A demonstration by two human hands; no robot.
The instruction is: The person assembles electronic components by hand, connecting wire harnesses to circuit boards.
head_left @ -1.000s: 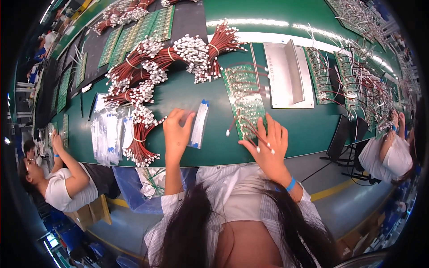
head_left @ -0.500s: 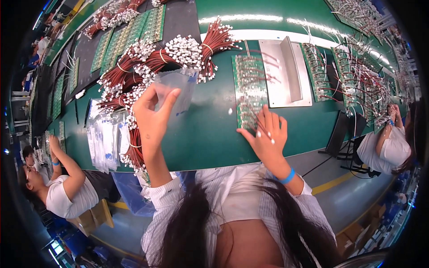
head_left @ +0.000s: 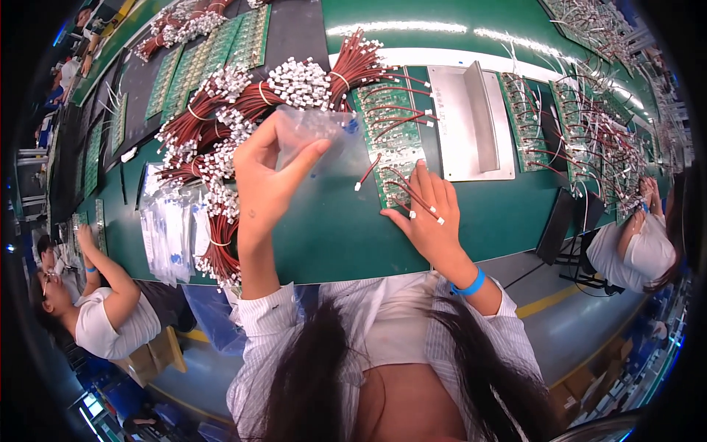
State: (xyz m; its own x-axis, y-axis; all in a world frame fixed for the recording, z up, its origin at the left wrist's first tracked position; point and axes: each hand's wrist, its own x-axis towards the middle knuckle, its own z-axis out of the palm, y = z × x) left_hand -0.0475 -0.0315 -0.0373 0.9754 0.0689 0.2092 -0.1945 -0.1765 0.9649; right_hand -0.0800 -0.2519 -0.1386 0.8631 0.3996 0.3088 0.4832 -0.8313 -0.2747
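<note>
My left hand (head_left: 269, 177) pinches a crumpled clear plastic bag (head_left: 331, 132) with blue marks, held up over the bench. The bag's far side overlaps the edge of a long green circuit board (head_left: 398, 136). Short red-and-black wires with white connectors stick out from that board. My right hand (head_left: 434, 214) grips the board's near end, thumb at its left corner and fingers along its right edge. Two of the wire ends (head_left: 426, 210) lie over the back of this hand. Left of my left hand lie bundles of similar wires (head_left: 213, 132), tied with bands.
Flat clear bags (head_left: 166, 228) lie at the bench's left. A metal plate with an upright flange (head_left: 471, 132) stands right of the board. More wired boards (head_left: 582, 125) lie further right, bare boards (head_left: 213, 66) at the far left. Co-workers sit left (head_left: 118, 309) and right (head_left: 637, 236).
The circuit board has shifted left and tilted, along with my right hand. My left hand has moved slightly right with the bag, bringing it against the board's edge in view.
</note>
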